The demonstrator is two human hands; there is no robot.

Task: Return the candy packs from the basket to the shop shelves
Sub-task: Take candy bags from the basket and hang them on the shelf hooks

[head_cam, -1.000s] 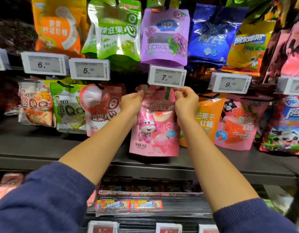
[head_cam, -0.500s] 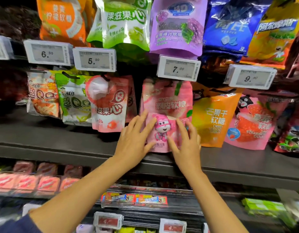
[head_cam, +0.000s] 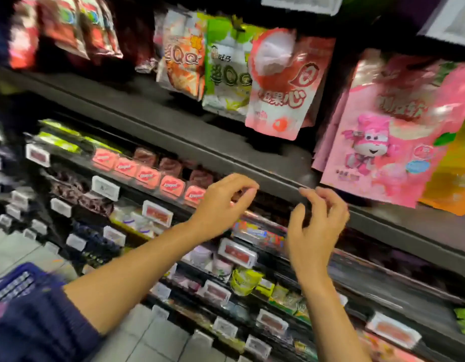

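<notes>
The pink candy pack with a cartoon robot hangs on the upper shelf at the right, free of both hands. My left hand hovers below and left of it, in front of the dark shelf edge, fingers loosely curled and holding nothing. My right hand hangs just below the pack's lower corner, fingers also loosely curled and empty. A blue basket shows at the bottom left, partly behind my dark blue sleeve; its contents are hidden. The view is blurred.
More hanging packs fill the shelf: a red-and-pink one, a green one, an orange-white one and an orange one. Lower tiers hold small pink boxes, price tags and green packets. Tiled floor lies left.
Both hands have come off the pink pack and dropped below it, fingers now loosely curled. The view has swung down and left, bringing the basket and lower tiers into sight.
</notes>
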